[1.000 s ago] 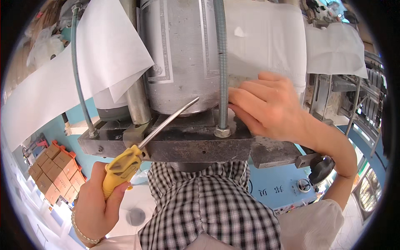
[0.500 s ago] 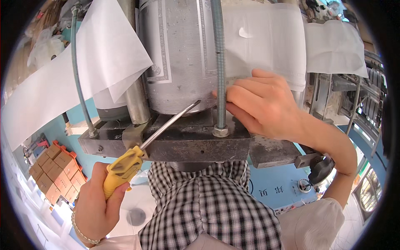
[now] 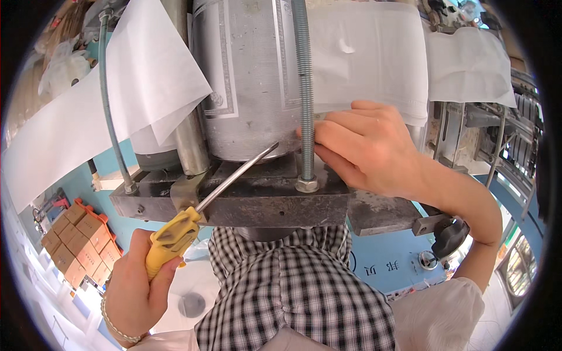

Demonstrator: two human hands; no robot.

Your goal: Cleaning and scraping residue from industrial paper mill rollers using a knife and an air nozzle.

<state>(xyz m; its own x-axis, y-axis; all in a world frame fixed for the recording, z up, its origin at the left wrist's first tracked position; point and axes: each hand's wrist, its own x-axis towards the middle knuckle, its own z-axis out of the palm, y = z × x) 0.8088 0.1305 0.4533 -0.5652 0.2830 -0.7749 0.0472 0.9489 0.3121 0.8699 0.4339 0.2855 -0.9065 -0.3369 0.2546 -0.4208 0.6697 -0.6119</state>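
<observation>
A broad white sheet runs diagonally across the left side, its folded corner lying against the left edge of the engraved metal roller. The roller carries fine ridges and patterned border bands; its lower end lies just above the black steel frame bar. A second white sheet hangs to the right of the roller. The front threaded rod rises from the bar, crossing the roller's right edge. A smooth steel column stands at the roller's left.

The yellow-handled screwdriver points up and to the right, its shaft crossing the bar; the tip overlaps the roller's lower end. Contact at the tip cannot be confirmed. The right hand is positioned behind the rod, fingers curled, fingertips at the roller's lower right edge; whether they grip anything cannot be determined. The left hand grips the screwdriver handle. A hex nut seats the front rod on the bar.
</observation>
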